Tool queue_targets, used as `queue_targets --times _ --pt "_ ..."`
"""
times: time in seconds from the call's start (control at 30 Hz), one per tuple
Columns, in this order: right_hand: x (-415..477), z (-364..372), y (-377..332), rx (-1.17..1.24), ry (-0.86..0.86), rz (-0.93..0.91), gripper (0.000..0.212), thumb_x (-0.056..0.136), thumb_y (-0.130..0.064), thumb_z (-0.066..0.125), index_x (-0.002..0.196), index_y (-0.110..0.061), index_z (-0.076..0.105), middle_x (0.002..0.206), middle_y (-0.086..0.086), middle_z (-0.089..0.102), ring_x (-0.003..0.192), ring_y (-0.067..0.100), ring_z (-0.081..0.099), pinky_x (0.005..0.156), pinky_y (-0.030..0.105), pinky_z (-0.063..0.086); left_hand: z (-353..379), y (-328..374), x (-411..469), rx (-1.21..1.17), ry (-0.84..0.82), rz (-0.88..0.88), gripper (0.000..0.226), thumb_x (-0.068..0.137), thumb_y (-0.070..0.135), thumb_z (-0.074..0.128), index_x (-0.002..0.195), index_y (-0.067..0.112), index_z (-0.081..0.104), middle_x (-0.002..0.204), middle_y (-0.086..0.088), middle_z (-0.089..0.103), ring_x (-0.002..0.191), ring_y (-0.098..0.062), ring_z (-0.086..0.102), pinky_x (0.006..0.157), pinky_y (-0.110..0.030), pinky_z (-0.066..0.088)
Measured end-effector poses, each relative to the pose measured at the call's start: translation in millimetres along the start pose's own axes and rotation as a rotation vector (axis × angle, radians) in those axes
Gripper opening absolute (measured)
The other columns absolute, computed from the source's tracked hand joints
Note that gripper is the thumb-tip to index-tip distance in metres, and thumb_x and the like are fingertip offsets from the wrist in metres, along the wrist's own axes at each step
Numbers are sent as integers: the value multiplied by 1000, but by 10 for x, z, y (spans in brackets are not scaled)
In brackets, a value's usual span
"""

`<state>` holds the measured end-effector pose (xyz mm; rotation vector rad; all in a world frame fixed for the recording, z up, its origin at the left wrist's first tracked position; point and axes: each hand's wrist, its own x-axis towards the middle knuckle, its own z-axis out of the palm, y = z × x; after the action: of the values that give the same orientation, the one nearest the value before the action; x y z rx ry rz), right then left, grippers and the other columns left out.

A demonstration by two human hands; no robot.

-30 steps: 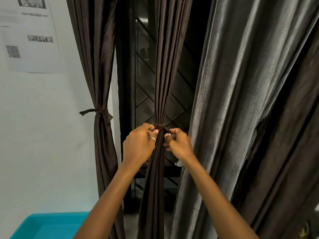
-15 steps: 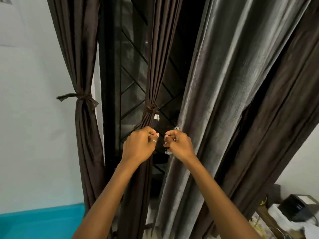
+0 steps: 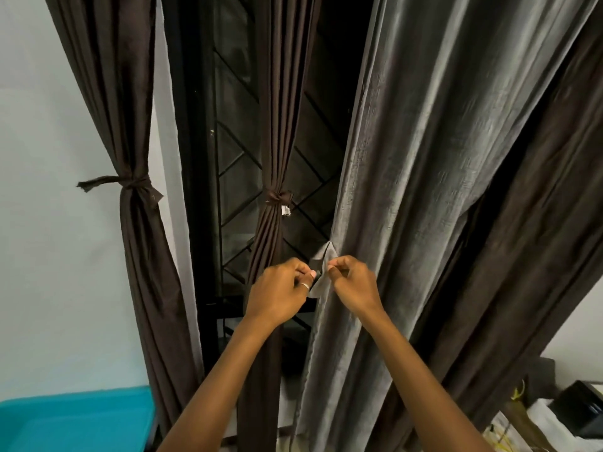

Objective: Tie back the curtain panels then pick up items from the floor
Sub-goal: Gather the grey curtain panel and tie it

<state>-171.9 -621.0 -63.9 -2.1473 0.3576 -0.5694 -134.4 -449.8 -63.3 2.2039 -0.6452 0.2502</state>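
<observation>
Two dark brown curtain panels hang gathered and tied: the left panel (image 3: 137, 223) with a knotted tie (image 3: 130, 184), and the middle panel (image 3: 272, 151) with a knot (image 3: 280, 197) and a small white tag. A wide grey curtain panel (image 3: 424, 190) hangs loose at the right, with a dark brown panel (image 3: 538, 239) behind it. My left hand (image 3: 280, 293) and my right hand (image 3: 354, 285) both pinch the grey panel's left edge (image 3: 321, 272), where a small corner of fabric is folded out between my fingertips.
A dark window with a diagonal metal grille (image 3: 238, 158) sits behind the curtains. A turquoise surface (image 3: 75, 419) is at the bottom left. A black box (image 3: 584, 409) and white cloth with yellow cords lie at the bottom right. The white wall (image 3: 49, 256) is on the left.
My hands left the knot on the middle brown panel, which stays tied, moved down and right, and took hold of the grey panel's edge. The view shifted right.
</observation>
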Motion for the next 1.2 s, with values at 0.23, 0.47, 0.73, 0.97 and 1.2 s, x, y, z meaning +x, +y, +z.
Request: queue_targets --times 0.23,0.47,0.73,0.97,1.2 --pt "472 -47 354 -26 5 -22 18 99 -21 63 113 -12 67 109 3 68 103 20 67 77 16 50 334 145 181 1 -17 -104 25 94 50 58 112 33 64 95 19 70 83 -3 67 79 -39 59" --pt "785 107 552 37 -51 -98 35 100 -27 63 129 -7 61 123 8 65 113 23 63 91 27 50 572 163 274 -22 45 -169 31 95 41 62 121 24 62 103 13 69 87 -3 67 84 -38 59" --pt "752 166 540 43 -43 -256 16 96 -10 68 82 -17 62 77 -3 66 72 13 64 58 10 43 680 129 210 -24 138 -219 27 95 36 65 118 20 66 106 9 70 92 0 65 86 -28 57" --pt "424 277 530 139 -84 -296 11 96 -9 64 87 -8 69 81 4 70 75 17 67 65 36 55 734 199 274 14 211 -212 26 98 42 57 113 23 66 108 8 67 92 -4 65 81 -25 54" --pt "204 288 459 221 -9 -276 26 98 -7 60 80 -25 65 69 -12 63 64 1 61 54 13 43 655 262 352 67 199 -284 42 89 68 54 92 28 66 82 13 70 80 -8 68 74 -37 58"
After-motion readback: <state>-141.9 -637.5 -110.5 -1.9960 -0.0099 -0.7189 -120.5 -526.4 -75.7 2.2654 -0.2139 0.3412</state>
